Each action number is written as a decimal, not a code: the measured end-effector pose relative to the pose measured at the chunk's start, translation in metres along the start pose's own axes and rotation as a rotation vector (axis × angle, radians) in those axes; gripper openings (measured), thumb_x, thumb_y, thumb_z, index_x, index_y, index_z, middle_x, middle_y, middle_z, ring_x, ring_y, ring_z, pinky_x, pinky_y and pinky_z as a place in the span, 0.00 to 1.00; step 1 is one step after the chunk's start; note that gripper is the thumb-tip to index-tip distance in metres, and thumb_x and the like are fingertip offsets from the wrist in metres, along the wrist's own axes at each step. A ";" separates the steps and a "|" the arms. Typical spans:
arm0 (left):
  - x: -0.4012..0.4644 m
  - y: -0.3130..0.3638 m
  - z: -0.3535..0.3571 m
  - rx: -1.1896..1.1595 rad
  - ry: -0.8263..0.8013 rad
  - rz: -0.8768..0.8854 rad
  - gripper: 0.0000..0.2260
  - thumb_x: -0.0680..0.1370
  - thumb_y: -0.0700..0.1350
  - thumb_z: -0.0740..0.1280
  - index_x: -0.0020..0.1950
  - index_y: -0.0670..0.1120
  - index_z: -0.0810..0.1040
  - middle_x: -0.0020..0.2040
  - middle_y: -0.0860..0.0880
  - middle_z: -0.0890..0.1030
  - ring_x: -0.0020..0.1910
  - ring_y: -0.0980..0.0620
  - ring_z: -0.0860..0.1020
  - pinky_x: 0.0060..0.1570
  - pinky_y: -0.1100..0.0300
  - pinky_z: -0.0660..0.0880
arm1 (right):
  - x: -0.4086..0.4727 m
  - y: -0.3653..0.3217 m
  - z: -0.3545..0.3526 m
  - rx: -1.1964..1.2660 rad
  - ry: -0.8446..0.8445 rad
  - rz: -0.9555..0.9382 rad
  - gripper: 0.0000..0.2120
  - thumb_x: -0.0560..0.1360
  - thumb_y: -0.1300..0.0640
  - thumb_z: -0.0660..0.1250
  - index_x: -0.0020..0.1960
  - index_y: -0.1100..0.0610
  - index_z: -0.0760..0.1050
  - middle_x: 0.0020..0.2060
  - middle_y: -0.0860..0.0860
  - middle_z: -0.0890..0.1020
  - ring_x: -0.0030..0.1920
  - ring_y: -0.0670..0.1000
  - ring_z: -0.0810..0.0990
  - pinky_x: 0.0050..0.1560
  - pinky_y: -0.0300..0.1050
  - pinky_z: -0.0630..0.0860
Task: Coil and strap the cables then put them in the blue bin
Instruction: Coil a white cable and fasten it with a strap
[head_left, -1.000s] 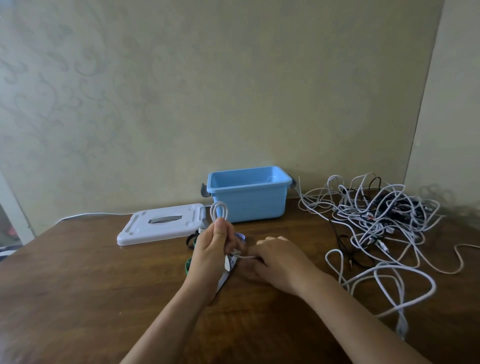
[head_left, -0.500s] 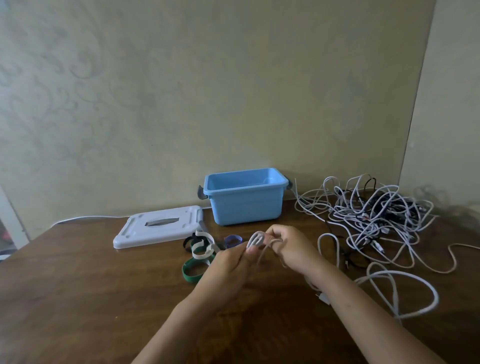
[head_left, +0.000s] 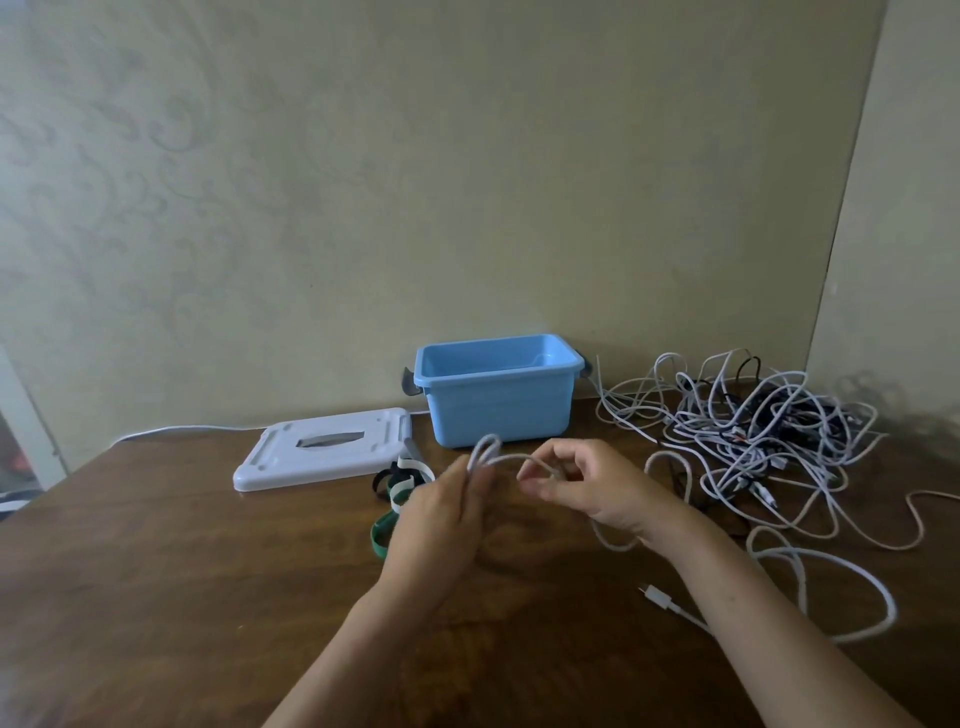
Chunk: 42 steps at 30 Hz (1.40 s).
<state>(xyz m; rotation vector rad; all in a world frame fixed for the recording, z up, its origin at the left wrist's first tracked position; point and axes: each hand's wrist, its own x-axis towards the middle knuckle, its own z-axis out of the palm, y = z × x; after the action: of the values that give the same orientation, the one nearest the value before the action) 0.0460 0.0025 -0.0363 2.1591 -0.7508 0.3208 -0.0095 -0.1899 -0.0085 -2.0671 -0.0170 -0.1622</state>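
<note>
- White cable (head_left: 511, 458) held between both hands: small loops pinched in left hand (head_left: 441, 512), next length gripped by right hand (head_left: 587, 486).
- Coiling judged barely begun; loose tail trails right of right hand.
- Straps (head_left: 397, 486) untouched, left of left hand.
- Bin (head_left: 496, 410), beyond hands, apparently empty; tangle (head_left: 753, 431) at far right remains.

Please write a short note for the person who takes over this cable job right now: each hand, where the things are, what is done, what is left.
Left hand grips the small loops of the white cable.
Right hand pinches the same cable and feeds it; its long tail and plug lie on the table.
Blue bin stands open at the back, no cable visible inside; its lid lies left of it.
Straps lie by the left hand.
Cable pile waits on the right.
Done: first loops only.
Left: finish the coil, strap, bin, then the pile.
</note>
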 end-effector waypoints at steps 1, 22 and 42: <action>0.002 -0.003 -0.001 -0.029 0.056 -0.023 0.16 0.83 0.58 0.54 0.51 0.53 0.80 0.42 0.56 0.84 0.41 0.62 0.81 0.42 0.64 0.78 | 0.000 0.002 -0.002 -0.013 -0.022 0.006 0.05 0.77 0.47 0.72 0.51 0.47 0.83 0.44 0.44 0.84 0.50 0.46 0.82 0.54 0.46 0.76; -0.004 0.003 0.010 -0.525 -0.155 -0.177 0.30 0.78 0.70 0.52 0.48 0.46 0.79 0.37 0.47 0.81 0.37 0.49 0.80 0.38 0.51 0.75 | -0.006 -0.004 0.047 -0.258 0.040 -0.308 0.09 0.82 0.46 0.65 0.58 0.46 0.81 0.40 0.42 0.84 0.42 0.42 0.83 0.42 0.38 0.77; 0.004 0.010 -0.001 -0.838 0.124 -0.227 0.21 0.84 0.53 0.54 0.38 0.41 0.70 0.31 0.45 0.76 0.39 0.41 0.82 0.46 0.44 0.78 | -0.012 -0.018 0.059 -0.521 -0.112 -0.194 0.16 0.85 0.42 0.54 0.46 0.44 0.76 0.40 0.45 0.80 0.41 0.47 0.79 0.40 0.42 0.70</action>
<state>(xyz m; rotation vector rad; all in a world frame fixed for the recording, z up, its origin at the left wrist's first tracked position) 0.0428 -0.0034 -0.0273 1.3907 -0.4438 0.0025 -0.0164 -0.1294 -0.0218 -2.5925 -0.2701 -0.1829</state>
